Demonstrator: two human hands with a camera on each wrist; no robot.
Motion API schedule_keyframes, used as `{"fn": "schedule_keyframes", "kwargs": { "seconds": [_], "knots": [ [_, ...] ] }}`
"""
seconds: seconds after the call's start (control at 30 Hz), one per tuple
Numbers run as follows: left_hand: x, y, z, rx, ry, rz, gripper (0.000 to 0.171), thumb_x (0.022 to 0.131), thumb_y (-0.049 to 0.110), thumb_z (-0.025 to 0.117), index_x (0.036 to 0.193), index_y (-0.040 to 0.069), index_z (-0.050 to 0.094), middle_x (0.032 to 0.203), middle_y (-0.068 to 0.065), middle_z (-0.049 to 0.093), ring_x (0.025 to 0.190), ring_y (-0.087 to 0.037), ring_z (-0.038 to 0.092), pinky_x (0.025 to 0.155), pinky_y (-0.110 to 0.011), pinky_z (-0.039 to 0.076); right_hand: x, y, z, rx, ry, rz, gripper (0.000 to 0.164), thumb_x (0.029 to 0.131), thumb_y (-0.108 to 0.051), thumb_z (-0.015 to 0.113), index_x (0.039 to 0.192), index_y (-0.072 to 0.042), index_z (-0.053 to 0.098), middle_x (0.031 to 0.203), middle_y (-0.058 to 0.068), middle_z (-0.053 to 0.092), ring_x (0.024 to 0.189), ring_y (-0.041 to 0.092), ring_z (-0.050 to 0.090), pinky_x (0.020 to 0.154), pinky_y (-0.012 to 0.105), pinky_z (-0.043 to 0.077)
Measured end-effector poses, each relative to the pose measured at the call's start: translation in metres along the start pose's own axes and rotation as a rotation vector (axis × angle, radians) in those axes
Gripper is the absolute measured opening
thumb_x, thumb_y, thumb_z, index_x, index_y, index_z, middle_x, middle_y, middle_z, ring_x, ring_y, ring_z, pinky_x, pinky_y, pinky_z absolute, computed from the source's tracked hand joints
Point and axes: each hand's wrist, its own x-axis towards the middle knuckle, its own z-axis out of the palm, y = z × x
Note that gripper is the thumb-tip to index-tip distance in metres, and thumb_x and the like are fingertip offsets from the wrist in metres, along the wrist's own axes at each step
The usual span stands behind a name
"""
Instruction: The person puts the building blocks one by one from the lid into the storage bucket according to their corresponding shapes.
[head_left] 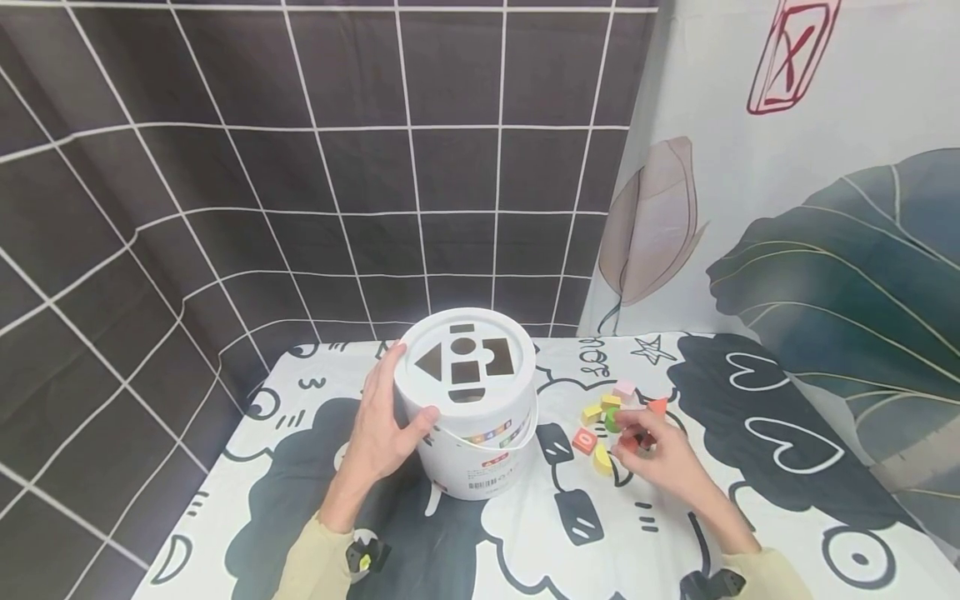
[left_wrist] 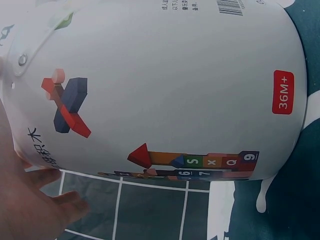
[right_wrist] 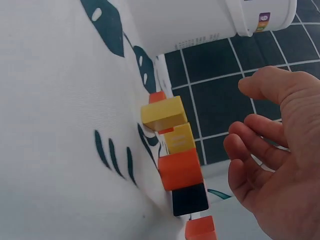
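Observation:
A white bucket (head_left: 476, 446) stands upright on the table, its white lid (head_left: 431, 396) pierced by several shaped holes. My left hand (head_left: 380, 429) rests against the bucket's left side, fingers along the rim and thumb toward the front. Right of the bucket lie small blocks: a red block with a 0 (head_left: 585, 441), a yellow curved block (head_left: 602, 460), a green block (head_left: 611, 420), a pink block (head_left: 624, 389) and others. Just over them hovers my right hand (head_left: 660, 450), fingers loosely bent. In the right wrist view, an orange-red block (right_wrist: 180, 169) and a dark block (right_wrist: 190, 199) lie beside that hand, its grasp empty.
A patterned black-and-white cloth (head_left: 555, 567) covers the table. Behind it hangs a dark grid curtain (head_left: 360, 167), with a leaf-print curtain (head_left: 840, 275) at the right. The bucket's clear handle (head_left: 517, 442) hangs down its front.

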Motion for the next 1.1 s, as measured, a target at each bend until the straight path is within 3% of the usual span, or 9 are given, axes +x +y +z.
{"fn": "schedule_keyframes", "kwargs": {
  "seconds": [0.17,0.5,1.1],
  "knots": [
    [0.0,0.001,0.0,0.002,0.001,-0.003,0.092,0.083,0.052,0.066,0.155,0.008,0.031,0.158,-0.018,0.034,0.143,-0.038,0.03,0.109,-0.066,0.027,-0.004,0.001,0.006,-0.005,0.019,-0.028,0.045,0.069,0.01,0.08,0.111,0.002,0.066,0.095,0.01,0.067,0.078,0.021,0.061,0.066,0.032,0.05],
    [0.0,0.0,0.0,-0.005,0.006,0.007,0.091,0.082,0.05,0.067,0.155,0.007,0.031,0.157,-0.017,0.034,0.143,-0.038,0.031,0.108,-0.066,0.027,-0.01,0.0,0.01,-0.033,0.01,0.072,0.042,0.072,0.003,0.084,0.111,0.001,0.068,0.089,0.0,0.066,0.077,0.018,0.06,0.066,0.03,0.049],
    [-0.001,-0.002,0.001,0.001,0.006,0.004,0.091,0.083,0.052,0.066,0.155,0.008,0.03,0.158,-0.017,0.033,0.143,-0.038,0.03,0.108,-0.067,0.026,-0.014,0.0,0.019,-0.099,0.033,0.093,0.044,0.069,0.001,0.087,0.109,-0.001,0.068,0.087,-0.003,0.064,0.076,0.016,0.059,0.065,0.029,0.048]
  ]
}}
